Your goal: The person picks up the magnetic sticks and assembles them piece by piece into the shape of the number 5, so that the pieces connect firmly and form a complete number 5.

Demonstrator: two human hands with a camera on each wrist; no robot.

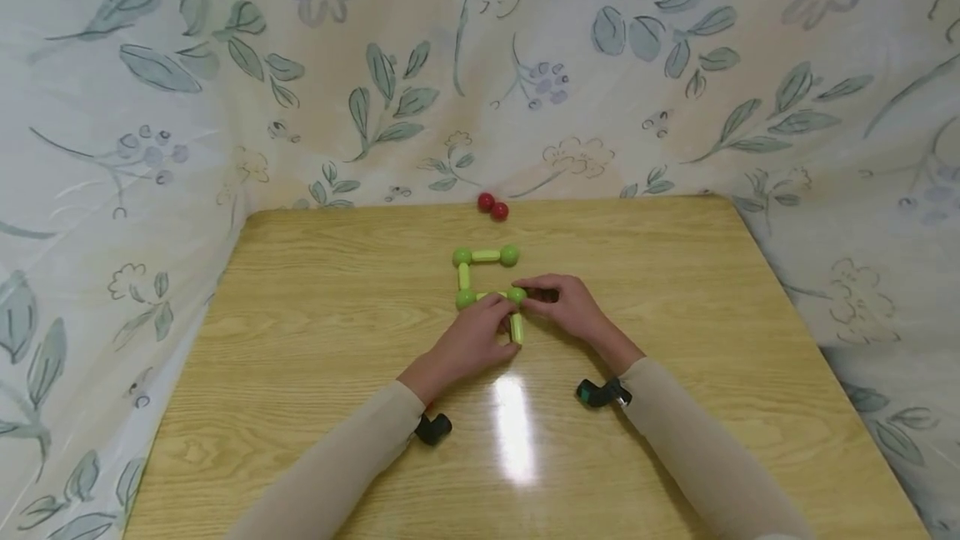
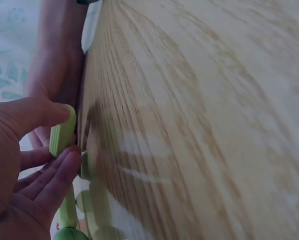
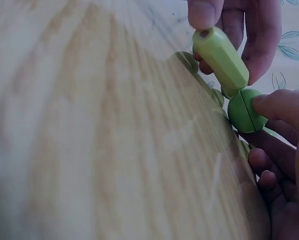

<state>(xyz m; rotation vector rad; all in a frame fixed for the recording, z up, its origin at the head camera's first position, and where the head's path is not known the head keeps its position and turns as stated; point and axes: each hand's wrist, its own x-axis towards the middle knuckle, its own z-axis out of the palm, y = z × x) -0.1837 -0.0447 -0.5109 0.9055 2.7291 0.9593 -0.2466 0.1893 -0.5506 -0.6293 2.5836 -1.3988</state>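
Observation:
Between thumb and fingers of my left hand (image 1: 471, 336) is a light green rod (image 1: 517, 329), pointing toward me in the head view. Its near end, with a small dark hole, shows by the thumb in the right wrist view. My right hand (image 1: 567, 305) pinches a green ball (image 3: 246, 111) at the rod's far end; ball and rod meet there. A middle rod, partly hidden by the left fingers, links this ball to a left ball (image 1: 466, 298). From there a side rod (image 1: 464, 277) runs up to a corner ball (image 1: 462, 257), and a top rod (image 1: 486, 256) reaches another ball (image 1: 509, 255).
Two red balls (image 1: 492, 207) lie together near the back edge of the wooden table (image 1: 322, 298). Behind and beside the table hangs a floral cloth (image 1: 480, 65). A dark wrist camera (image 1: 600, 392) sits at the right sleeve, another (image 1: 433, 429) at the left.

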